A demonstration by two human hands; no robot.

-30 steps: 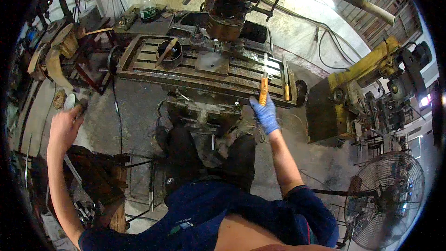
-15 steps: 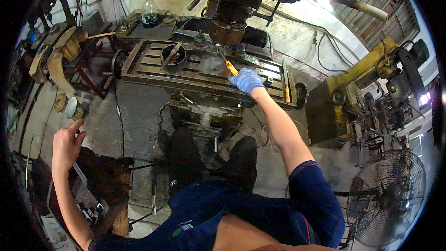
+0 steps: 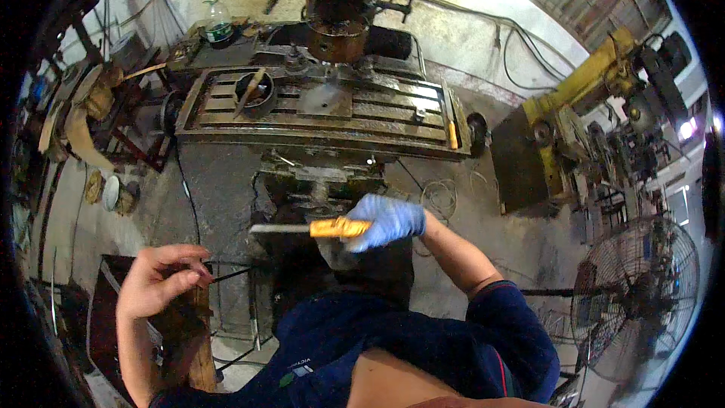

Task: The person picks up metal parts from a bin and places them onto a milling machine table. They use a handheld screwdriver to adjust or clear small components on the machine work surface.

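Note:
My right hand (image 3: 389, 221), in a blue glove, is closed round the yellow handle of a flat file (image 3: 283, 229). The file points left, held in front of my body and nearer than the machine table. My bare left hand (image 3: 162, 279) is raised at the lower left, its fingers loosely bent and apart from the thumb, with nothing seen in it. Beyond both hands is the slotted milling machine table (image 3: 317, 134). A grey metal block (image 3: 326, 98) sits at its middle, under the machine head (image 3: 338, 34).
On the table's left stands a round black pot (image 3: 255, 94) with a wooden-handled brush (image 3: 249, 93) across it. A yellow-handled tool (image 3: 453, 134) lies at the table's right end. A clear bottle (image 3: 217, 23) stands behind left; a large fan (image 3: 634, 298) is at lower right.
My right hand has drawn the file back from the block toward my body and turned it sideways. My left hand has moved right and lower. The view has shifted slightly.

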